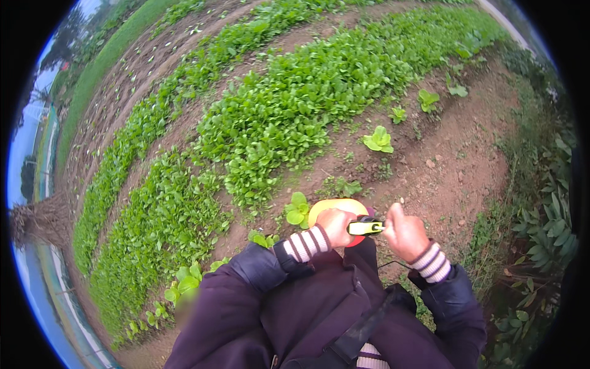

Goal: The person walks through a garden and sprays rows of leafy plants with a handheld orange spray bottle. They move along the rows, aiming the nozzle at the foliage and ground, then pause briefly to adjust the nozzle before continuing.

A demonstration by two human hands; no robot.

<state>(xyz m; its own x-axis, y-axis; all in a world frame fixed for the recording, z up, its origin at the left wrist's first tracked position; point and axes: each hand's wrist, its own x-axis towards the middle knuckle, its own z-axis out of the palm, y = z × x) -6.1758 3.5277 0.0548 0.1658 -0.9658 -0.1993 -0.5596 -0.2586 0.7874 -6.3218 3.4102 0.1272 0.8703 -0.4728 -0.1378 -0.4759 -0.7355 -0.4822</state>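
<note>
**Both hands closed on a yellow tool at the edge of the vegetable beds**

The left hand [335,225] is curled shut around the near end of a small yellow and black hand tool [365,227], held level in front of the chest. The right hand [404,232] is also closed into a fist, gripping or touching the tool's right end; its thumb points up. What kind of tool it is cannot be told at this size. Just behind the left hand sits a rounded orange and yellow plastic object [337,206], partly hidden; whether the hand holds it too is unclear.

Judging by the pictures, the work on the ground has not visibly begun here: the hands are busy with the tool itself, well above the soil.

Striped cuffs and dark jacket sleeves [258,270] lead back from the wrists. Near the hands, to the left, a small leafy seedling [298,211] grows in bare brown soil [448,172]. Farther off, dense rows of green leafy plants [289,111] run away to the far left, and another lone seedling [378,140] stands to the far right.
</note>
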